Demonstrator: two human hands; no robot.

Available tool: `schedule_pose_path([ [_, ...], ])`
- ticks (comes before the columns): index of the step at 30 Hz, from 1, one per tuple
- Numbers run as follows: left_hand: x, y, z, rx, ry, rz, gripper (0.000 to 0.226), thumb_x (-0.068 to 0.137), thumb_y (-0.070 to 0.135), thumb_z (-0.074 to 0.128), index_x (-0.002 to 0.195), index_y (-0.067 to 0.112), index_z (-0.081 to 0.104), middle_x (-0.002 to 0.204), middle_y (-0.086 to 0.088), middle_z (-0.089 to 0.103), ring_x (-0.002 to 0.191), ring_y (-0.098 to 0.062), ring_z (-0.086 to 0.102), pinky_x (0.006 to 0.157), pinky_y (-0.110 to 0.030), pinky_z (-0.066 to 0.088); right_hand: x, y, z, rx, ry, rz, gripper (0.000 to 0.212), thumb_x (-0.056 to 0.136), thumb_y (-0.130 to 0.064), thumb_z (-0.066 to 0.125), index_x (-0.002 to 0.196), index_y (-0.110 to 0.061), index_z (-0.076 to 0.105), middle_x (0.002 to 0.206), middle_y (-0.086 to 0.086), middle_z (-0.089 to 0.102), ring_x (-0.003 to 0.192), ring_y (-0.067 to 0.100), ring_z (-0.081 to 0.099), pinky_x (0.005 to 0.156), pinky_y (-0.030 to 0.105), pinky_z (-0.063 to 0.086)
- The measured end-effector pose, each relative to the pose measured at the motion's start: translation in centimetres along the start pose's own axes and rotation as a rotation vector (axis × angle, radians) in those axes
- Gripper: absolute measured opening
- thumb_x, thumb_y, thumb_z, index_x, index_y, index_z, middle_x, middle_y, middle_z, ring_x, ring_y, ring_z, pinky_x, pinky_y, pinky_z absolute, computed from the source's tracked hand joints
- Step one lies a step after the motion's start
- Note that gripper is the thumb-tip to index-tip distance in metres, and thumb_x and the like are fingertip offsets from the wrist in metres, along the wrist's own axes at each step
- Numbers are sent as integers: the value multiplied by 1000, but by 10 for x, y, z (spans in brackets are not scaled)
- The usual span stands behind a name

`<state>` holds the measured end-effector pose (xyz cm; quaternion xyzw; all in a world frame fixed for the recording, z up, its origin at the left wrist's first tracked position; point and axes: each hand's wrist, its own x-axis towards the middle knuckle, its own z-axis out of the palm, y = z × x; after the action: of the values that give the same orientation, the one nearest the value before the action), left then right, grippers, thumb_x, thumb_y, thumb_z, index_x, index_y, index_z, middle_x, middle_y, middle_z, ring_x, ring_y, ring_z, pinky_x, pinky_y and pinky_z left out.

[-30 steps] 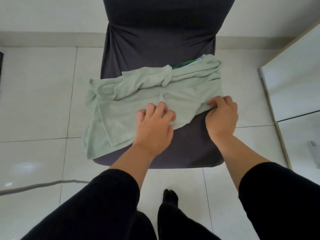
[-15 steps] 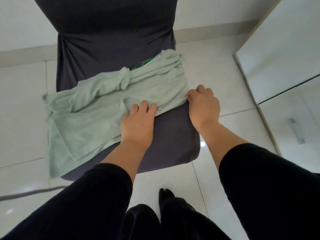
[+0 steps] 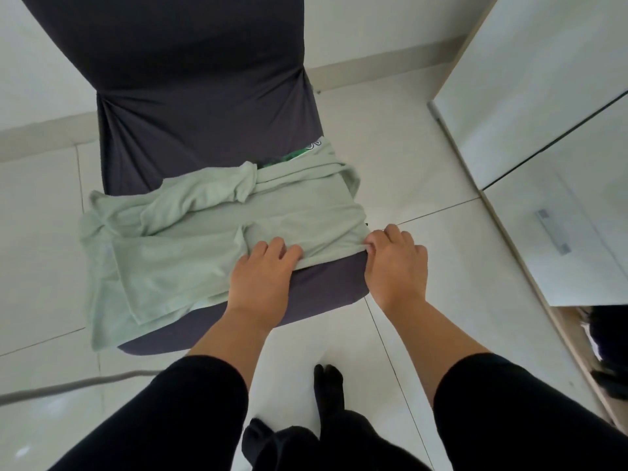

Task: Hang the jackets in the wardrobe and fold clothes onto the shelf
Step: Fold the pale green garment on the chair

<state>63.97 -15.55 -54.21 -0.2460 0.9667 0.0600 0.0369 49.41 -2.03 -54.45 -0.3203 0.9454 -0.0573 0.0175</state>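
One dark chair holds one pale green garment, with one bit of green printed fabric showing behind it. Two hands are in view, left hand and right hand, on two black sleeves. One white wardrobe stands right. One grey cable crosses the floor.

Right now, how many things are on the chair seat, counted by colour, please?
Pale green garment, spread on the chair with both hands at its near edge: 1
Green patterned item, mostly hidden behind it, kind unclear: 1
Total: 2
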Motion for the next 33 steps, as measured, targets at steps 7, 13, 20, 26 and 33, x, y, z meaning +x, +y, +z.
schedule_pose_path([
  [7,-7,-39,-15,-131,143,-3,40,71,29,34,101,25,60,103,6,55,95,-21,50,84,-35,28,14,-45,-10,119,44,-29,26,77,-4,52,97,-17,62,97,3,52,88,26,50,74,31,26],
  [13,-1,-101,-33,-169,301,-594,27,91,21,43,115,20,55,120,-3,50,111,-27,42,87,-41,30,54,-115,-15,380,-131,-92,30,88,-10,45,113,-16,62,115,2,56,102,23,55,78,32,42],
  [20,41,-159,-42,-409,-27,-868,46,96,47,31,125,20,53,129,-6,52,119,-31,48,98,-45,30,107,-171,-4,764,-434,207,33,91,-30,53,66,-9,58,75,16,67,58,25,59,55,26,50],
  [26,61,-166,-38,-639,-62,-796,32,88,48,51,95,20,63,91,0,63,95,-25,60,88,-35,47,125,-193,-9,966,-708,366,40,90,-32,62,61,-11,43,50,4,47,30,10,28,37,13,21],
  [33,94,-200,-74,-773,68,-858,8,87,15,50,89,13,57,100,-12,64,91,-32,61,77,-31,49,174,-211,-38,804,-873,328,32,100,-20,45,69,-11,48,53,-2,51,25,1,39,31,9,31],
])
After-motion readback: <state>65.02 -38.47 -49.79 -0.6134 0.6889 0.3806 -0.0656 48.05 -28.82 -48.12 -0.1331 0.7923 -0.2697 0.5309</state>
